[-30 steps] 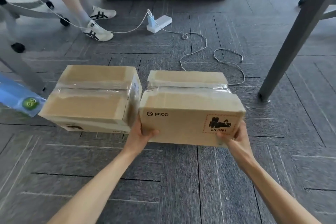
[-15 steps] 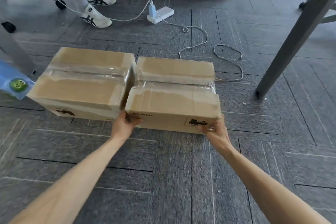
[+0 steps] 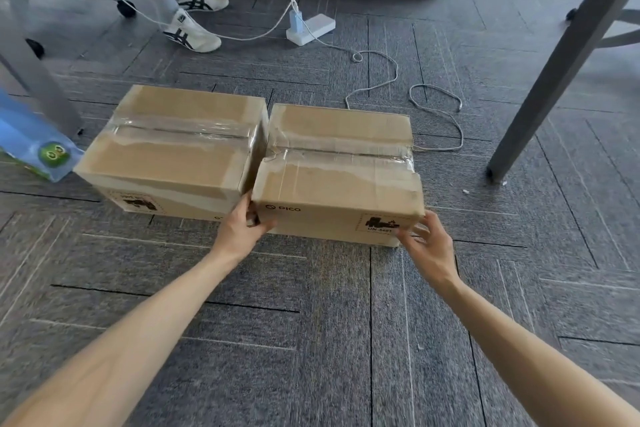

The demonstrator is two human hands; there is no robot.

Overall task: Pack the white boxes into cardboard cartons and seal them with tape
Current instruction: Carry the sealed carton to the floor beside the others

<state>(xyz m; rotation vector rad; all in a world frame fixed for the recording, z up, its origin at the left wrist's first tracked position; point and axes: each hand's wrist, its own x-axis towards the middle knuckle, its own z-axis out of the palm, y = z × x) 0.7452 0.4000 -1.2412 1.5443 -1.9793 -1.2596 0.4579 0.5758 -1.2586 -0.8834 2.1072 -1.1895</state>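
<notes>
Two taped cartons: left carton (image 3: 166,156) at nine o'clock of right carton (image 3: 339,177). Left hand (image 3: 242,229) grips the latter's seven-o'clock corner; right hand (image 3: 427,248), fingers loosely spread, touches its five-o'clock corner.

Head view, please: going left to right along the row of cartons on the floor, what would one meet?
Blue bag → left taped carton → PICO-printed taped carton → grey table leg.

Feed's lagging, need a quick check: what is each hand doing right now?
Left hand: grips the right carton's near left corner.
Right hand: open, fingers spread at its near right corner.
</notes>
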